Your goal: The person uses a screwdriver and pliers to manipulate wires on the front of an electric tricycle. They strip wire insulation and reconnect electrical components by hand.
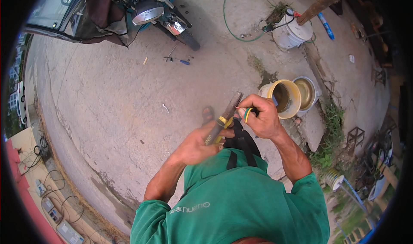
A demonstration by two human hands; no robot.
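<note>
My left hand [198, 144] is closed round the black and yellow handles of a pair of pliers [232, 105], whose worn metal jaws point up and away from me. Close beside those jaws, my right hand [263, 117] pinches a thin electrical wire [247, 114] between thumb and fingers. A yellow and green loop of it stands out from the fingers, and a reddish end shows near the jaws. Whether the jaws touch the wire I cannot tell. Both hands are held in front of my green shirt, above my feet.
Ahead stands a motorcycle [187, 37]; a blue-handled screwdriver [184, 62] lies near its wheel. A small wrench [165, 109] is on the concrete. At right are a yellow bucket [298, 108], a round basin [317, 89], a white bucket [286, 37] and a green hose [224, 11].
</note>
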